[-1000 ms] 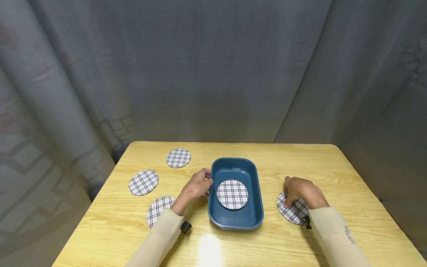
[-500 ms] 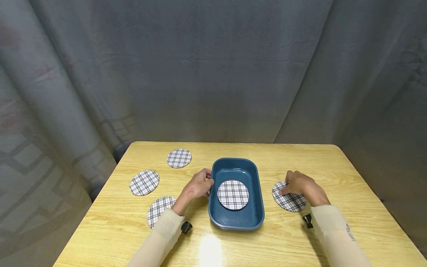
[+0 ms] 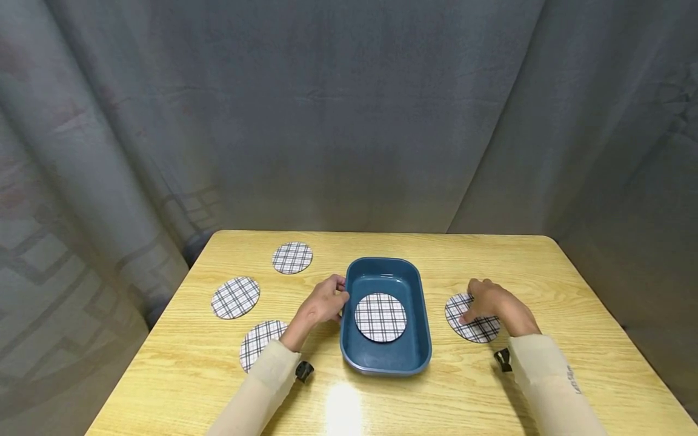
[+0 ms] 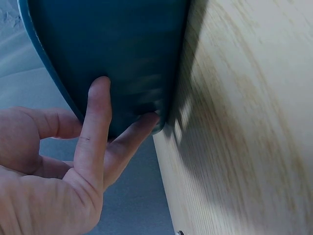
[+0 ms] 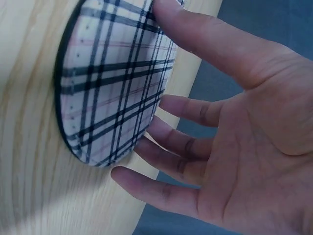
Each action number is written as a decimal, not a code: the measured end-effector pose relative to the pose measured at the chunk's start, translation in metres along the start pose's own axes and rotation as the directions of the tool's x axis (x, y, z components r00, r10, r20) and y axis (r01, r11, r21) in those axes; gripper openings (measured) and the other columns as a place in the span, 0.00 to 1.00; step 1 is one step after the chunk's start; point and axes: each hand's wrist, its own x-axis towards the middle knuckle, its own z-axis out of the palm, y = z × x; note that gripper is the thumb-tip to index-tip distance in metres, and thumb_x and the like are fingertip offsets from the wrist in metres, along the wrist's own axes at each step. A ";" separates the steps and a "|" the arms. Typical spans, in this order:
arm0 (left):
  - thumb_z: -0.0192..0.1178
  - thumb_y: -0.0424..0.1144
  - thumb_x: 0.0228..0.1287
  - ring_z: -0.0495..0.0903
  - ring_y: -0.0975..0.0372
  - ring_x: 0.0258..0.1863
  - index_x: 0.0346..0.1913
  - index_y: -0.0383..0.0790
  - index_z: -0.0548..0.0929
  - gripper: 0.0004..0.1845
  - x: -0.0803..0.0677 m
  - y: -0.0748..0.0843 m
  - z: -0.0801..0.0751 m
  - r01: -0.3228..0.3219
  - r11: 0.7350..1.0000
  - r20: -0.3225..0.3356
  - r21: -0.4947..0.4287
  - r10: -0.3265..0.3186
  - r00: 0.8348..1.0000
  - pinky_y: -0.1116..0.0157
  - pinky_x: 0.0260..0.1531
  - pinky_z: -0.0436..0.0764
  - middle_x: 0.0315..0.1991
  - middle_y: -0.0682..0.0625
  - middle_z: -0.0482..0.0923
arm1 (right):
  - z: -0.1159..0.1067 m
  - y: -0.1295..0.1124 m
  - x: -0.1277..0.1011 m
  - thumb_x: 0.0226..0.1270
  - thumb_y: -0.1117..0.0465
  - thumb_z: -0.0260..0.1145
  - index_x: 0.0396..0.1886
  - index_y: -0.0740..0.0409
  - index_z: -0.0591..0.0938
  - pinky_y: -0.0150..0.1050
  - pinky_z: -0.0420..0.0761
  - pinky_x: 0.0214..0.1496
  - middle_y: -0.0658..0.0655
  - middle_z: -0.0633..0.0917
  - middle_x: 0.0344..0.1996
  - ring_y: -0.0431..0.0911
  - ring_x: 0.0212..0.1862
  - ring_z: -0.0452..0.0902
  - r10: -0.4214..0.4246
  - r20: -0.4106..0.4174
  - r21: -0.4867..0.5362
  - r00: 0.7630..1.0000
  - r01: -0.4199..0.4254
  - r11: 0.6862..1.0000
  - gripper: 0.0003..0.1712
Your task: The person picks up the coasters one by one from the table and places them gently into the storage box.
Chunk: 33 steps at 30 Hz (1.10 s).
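Observation:
A deep blue rectangular tray (image 3: 385,362) stands in the middle of the table with one round plaid coaster (image 3: 380,317) lying flat inside. My left hand (image 3: 322,303) is at its left side. In the left wrist view two straight fingers (image 4: 100,98) rest against the outer wall; another fingertip is hidden at the rim. To the right of the tray my right hand (image 3: 493,306) touches a second plaid coaster (image 3: 460,307). The right wrist view shows the thumb on this coaster's top and the other fingers (image 5: 190,110), fairly straight and spread, along its edge.
Three more plaid coasters lie on the left of the wooden table: a far one (image 3: 292,258), a left one (image 3: 235,297), and a near one (image 3: 259,342) partly covered by the left forearm. A grey curtain (image 3: 349,121) hangs behind the table.
My right hand and the coaster under it have moved a little forward and left over the second, mostly in its first half. The thumb has since shifted slightly. The left hand and tray stay put.

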 end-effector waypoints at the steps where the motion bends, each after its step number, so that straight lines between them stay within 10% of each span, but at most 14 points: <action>1: 0.48 0.28 0.68 0.81 0.53 0.30 0.60 0.25 0.70 0.19 0.000 0.000 0.000 0.002 1.000 -0.001 -0.001 -0.002 1.000 0.61 0.21 0.86 0.52 0.33 0.73 | 0.000 0.000 0.000 0.49 0.52 0.81 0.54 0.74 0.72 0.61 0.80 0.49 0.73 0.74 0.47 0.62 0.47 0.73 0.002 -0.002 0.005 1.000 -0.002 1.000 0.42; 18: 0.49 0.28 0.67 0.80 0.53 0.30 0.59 0.25 0.71 0.19 0.000 -0.002 0.001 -0.001 1.000 -0.007 -0.001 0.001 1.000 0.60 0.21 0.86 0.51 0.34 0.74 | -0.005 0.004 -0.003 0.60 0.67 0.68 0.42 0.66 0.73 0.37 0.77 0.25 0.61 0.76 0.36 0.50 0.33 0.72 -0.051 0.007 0.226 0.999 0.049 0.973 0.15; 33: 0.49 0.28 0.67 0.81 0.50 0.33 0.60 0.24 0.70 0.19 0.000 -0.003 0.000 -0.008 1.000 0.001 -0.006 0.008 1.000 0.59 0.22 0.87 0.52 0.32 0.73 | -0.019 0.021 -0.010 0.71 0.69 0.50 0.49 0.71 0.74 0.43 0.83 0.28 0.59 0.76 0.36 0.49 0.35 0.75 -0.146 0.092 0.488 0.985 0.083 0.869 0.12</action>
